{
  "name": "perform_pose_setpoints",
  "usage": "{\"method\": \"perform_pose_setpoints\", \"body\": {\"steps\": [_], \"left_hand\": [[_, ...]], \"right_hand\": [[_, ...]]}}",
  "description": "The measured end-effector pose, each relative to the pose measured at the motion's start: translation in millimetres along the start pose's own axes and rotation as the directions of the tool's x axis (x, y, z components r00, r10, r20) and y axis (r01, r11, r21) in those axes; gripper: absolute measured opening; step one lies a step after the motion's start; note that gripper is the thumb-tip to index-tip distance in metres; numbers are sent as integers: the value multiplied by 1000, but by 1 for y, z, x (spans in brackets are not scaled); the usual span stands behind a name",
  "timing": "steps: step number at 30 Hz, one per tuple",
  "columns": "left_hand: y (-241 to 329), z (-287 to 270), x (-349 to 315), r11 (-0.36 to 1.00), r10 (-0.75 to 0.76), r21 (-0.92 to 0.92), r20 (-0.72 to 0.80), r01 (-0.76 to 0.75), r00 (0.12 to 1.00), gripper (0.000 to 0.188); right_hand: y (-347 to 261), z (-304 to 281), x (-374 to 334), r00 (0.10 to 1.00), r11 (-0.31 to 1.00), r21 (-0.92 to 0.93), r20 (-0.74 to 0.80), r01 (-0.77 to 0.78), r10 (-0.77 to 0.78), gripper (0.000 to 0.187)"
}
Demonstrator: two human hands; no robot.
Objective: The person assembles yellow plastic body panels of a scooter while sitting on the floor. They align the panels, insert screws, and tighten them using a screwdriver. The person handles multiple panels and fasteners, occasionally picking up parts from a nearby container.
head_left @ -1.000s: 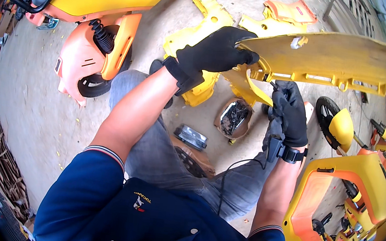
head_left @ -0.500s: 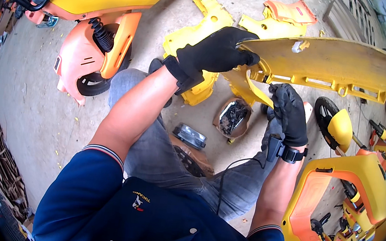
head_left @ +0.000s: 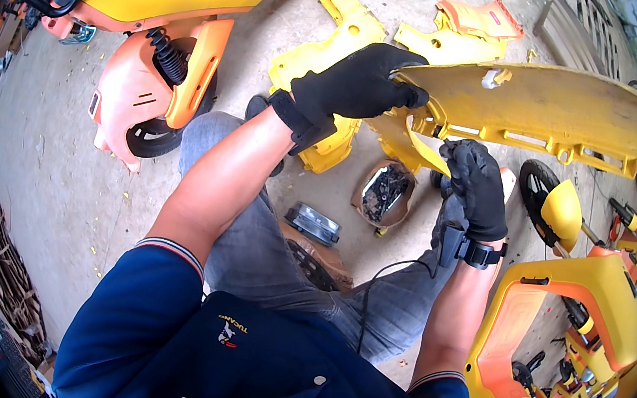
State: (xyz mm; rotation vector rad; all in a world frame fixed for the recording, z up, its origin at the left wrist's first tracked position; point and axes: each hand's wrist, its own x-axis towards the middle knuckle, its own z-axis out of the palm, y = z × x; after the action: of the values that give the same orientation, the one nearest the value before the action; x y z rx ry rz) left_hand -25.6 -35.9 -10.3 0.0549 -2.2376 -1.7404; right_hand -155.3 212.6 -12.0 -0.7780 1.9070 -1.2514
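A long yellow plastic body panel (head_left: 552,108) stretches from the middle to the right rim. My left hand (head_left: 360,85), in a black glove, grips the panel's left end from above. Just below that end, my right hand (head_left: 479,187), also in a black glove, is closed around something small pressed against the panel's underside; what it holds is hidden by the fingers. Both hands are raised above my knees in grey jeans.
A yellow and orange scooter (head_left: 156,28) lies at upper left. Loose yellow panels (head_left: 338,42) lie on the concrete floor behind my hands. A small open box of dark parts (head_left: 384,194) and a lamp unit (head_left: 314,222) sit by my knees. More scooters (head_left: 575,310) crowd the right.
My right hand has shifted slightly under the panel's end. The left hand keeps its grip and the panel has hardly moved.
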Motion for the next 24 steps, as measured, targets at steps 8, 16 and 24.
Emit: {"method": "perform_pose_setpoints", "body": {"steps": [8,16,24], "left_hand": [[3,1,0,1000,16,9,5,-16,1000,28],[4,1,2,999,15,45,21,-16,1000,28],[-5,-2,2,997,22,73,-42,-19,999,31]], "right_hand": [[11,-7,1,958,854,448,223,-265,180,32],[10,-8,0,931,804,473,231,-361,282,36],[14,-6,3,981,772,605,111,-192,157,45]]}}
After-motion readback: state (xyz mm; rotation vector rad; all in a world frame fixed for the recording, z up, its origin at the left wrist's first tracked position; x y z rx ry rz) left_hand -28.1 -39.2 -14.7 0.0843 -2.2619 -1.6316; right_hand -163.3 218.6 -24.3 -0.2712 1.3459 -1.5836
